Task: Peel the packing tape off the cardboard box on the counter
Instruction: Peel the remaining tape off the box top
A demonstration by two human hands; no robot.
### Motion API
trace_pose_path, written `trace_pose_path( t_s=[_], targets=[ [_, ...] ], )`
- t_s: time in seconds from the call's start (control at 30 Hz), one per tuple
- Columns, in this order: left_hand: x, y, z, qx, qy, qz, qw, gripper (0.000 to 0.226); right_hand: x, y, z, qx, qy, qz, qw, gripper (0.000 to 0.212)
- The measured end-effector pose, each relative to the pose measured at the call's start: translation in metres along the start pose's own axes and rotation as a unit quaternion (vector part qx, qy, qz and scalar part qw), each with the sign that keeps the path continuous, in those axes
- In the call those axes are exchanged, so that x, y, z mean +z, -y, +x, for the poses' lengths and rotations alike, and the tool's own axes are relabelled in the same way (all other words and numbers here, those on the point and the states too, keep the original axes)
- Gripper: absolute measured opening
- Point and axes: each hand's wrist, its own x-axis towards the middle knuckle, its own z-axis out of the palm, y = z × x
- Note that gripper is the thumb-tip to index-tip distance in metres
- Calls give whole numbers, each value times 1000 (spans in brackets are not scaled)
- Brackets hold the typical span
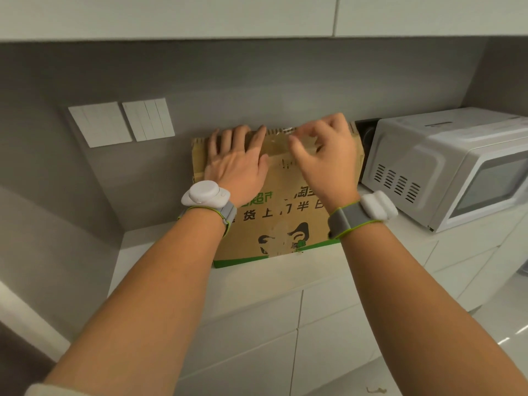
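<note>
I am viewing the cardboard box (pixel 281 201) from the head camera. It is sitting on the white bench (pixel 257 284), its far edge close to the grey wall (pixel 228 90), with a microwave (pixel 445 167) just beside it on the right.

I am pressing the left hand (pixel 235 164) flat on the box top, fingers straight and spread, reaching the far edge. It is holding nothing; it is acting as a brace.

I am working the right hand (pixel 325 155) over the far part of the box top, fingers curled. A glossy clear strip of packing tape (pixel 281 138) is lying along the top between the two hands. The fingertips appear to be pinching a lifted end of it, but motion blur is obscuring the contact, so I cannot confirm the grip.

Risks from this position, as I am judging them:

- The tape may be tearing across its width if it is pulled steeply or in a jerk, leaving a stuck remnant.
- The paper face of the cardboard may be lifting with the adhesive if the pull is too fast.
- The box may be sliding toward the microwave if the left hand is easing its pressure.
- Clear tape is hard to see against the cardboard, so a lost edge may be difficult to find again.
</note>
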Motion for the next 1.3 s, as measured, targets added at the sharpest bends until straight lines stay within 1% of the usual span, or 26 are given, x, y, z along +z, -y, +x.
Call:
trace_pose_path(
  t_s=[0.07,0.1,0.13,0.23,0.3,0.4,0.47,0.53,0.63,0.7,0.77,0.83,0.93,1.03,1.1,1.13,1.2,1.3],
  targets=[
    [1,0,-2,-3,0,0,1000,59,4,-11,-3,-17,67,-95,993,30],
    [1,0,-2,-2,-5,1,1000,59,5,-16,-4,-19,80,-128,988,34],
    [1,0,-3,-2,-8,1,1000,59,6,-18,-4,-22,80,-145,986,34],
    [-2,-1,-2,-8,-23,1,1000,61,8,-13,0,-30,48,-148,987,16],
    [-3,-2,-4,-11,-34,-5,999,62,11,-7,1,-8,31,-143,989,13],
    [-4,-2,-5,-10,-58,-15,998,64,13,1,3,65,28,-104,992,14],
    [-4,-1,-3,-16,-71,-27,997,67,12,4,5,96,35,-41,994,13],
    [-4,-1,-2,-24,-82,-38,996,69,9,6,7,108,42,24,993,11],
    [-5,-4,-3,-35,-103,-52,993,70,9,9,12,118,49,79,989,11],
    [-8,-7,-1,-41,-121,-60,990,67,7,9,15,137,39,126,982,10],
    [-13,-8,3,-43,-116,-61,990,61,7,8,17,148,27,170,974,14],
    [-19,-8,9,-35,-95,-52,994,59,6,9,19,131,25,168,977,18],
    [-22,-8,16,-35,-70,-59,995,54,10,12,22,94,57,118,987,24],
    [-21,-9,16,-51,-68,-100,991,44,13,9,22,46,98,50,993,23],
    [-19,-9,15,-57,-69,-115,989,40,11,6,19,14,117,17,993,26],
    [-18,-9,15,-60,-71,-125,988,38,10,4,18,6,117,9,993,26],
    [-17,-8,15,-68,-78,-144,984,33,9,-2,18,-13,107,-7,994,20],
    [-14,-8,14,-70,-85,-144,983,32,11,-7,18,-22,88,-6,996,18]
  ],
)
